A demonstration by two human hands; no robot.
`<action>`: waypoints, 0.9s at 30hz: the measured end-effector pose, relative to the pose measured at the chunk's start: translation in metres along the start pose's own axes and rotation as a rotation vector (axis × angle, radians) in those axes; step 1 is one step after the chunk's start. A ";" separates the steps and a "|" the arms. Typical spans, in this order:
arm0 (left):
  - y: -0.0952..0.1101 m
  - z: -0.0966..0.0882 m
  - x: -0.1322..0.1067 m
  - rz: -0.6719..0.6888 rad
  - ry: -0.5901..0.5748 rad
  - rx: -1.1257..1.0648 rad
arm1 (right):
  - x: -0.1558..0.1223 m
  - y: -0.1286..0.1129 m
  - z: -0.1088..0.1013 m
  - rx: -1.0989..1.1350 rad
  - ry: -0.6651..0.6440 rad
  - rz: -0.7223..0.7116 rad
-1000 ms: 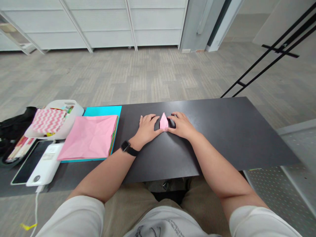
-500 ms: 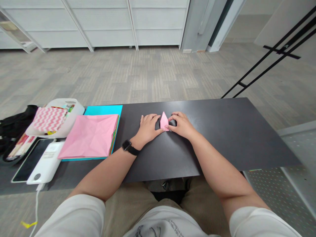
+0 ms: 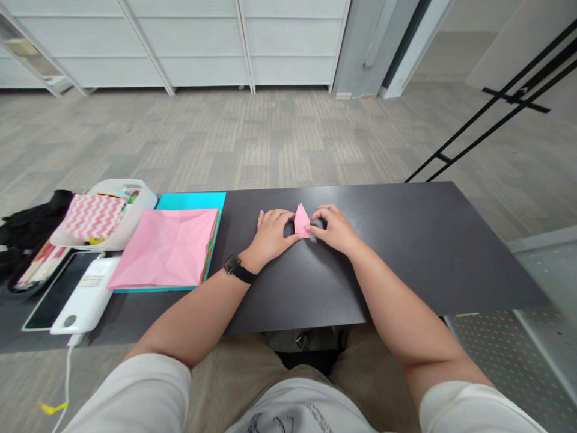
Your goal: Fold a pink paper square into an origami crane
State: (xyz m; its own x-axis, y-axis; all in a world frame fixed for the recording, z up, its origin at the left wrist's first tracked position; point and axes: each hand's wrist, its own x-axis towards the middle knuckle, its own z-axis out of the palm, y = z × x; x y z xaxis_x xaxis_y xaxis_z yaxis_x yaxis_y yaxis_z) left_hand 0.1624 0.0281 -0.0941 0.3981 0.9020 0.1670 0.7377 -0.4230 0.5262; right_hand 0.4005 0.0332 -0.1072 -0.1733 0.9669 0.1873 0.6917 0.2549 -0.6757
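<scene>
A small piece of folded pink paper (image 3: 301, 221) lies on the dark table, with its pointed end facing away from me. My left hand (image 3: 273, 231) curves around its left side, thumb at the lower edge and fingertips at the upper left edge, steadying it. From the right, my right hand (image 3: 335, 230) presses its thumb on the paper's lower right side, its index finger curled close to the upper right edge. The paper's underside is hidden. A dark smartwatch (image 3: 238, 268) is on my left wrist.
Left of my hands, a large creased pink sheet (image 3: 169, 248) tops a stack of coloured paper on a blue sheet (image 3: 193, 201). Farther left are a white basket (image 3: 146, 204), a white power bank (image 3: 85, 297) with a cable, a phone (image 3: 56, 294) and a black bag (image 3: 38, 219).
The right index finger has lifted slightly off the folded paper's upper right edge. Otherwise the hands and paper keep nearly the same place, while the camera view shifts slightly.
</scene>
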 end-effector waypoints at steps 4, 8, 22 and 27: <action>0.002 -0.001 -0.001 0.029 -0.003 -0.043 | -0.002 -0.002 -0.004 0.019 -0.051 -0.041; 0.004 -0.006 -0.002 0.089 -0.045 -0.082 | 0.000 -0.003 -0.017 0.088 -0.105 -0.109; -0.001 -0.003 0.000 0.155 0.039 -0.360 | 0.001 -0.008 -0.022 0.065 -0.146 -0.183; -0.004 0.002 0.001 0.164 -0.067 -0.171 | -0.003 -0.006 -0.015 -0.043 -0.206 -0.221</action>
State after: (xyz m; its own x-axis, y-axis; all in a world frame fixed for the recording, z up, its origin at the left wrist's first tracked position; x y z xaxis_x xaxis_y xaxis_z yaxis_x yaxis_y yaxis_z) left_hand 0.1607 0.0304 -0.0984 0.5443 0.8124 0.2090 0.5595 -0.5372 0.6312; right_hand 0.4074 0.0292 -0.0934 -0.4581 0.8715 0.1751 0.6497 0.4627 -0.6031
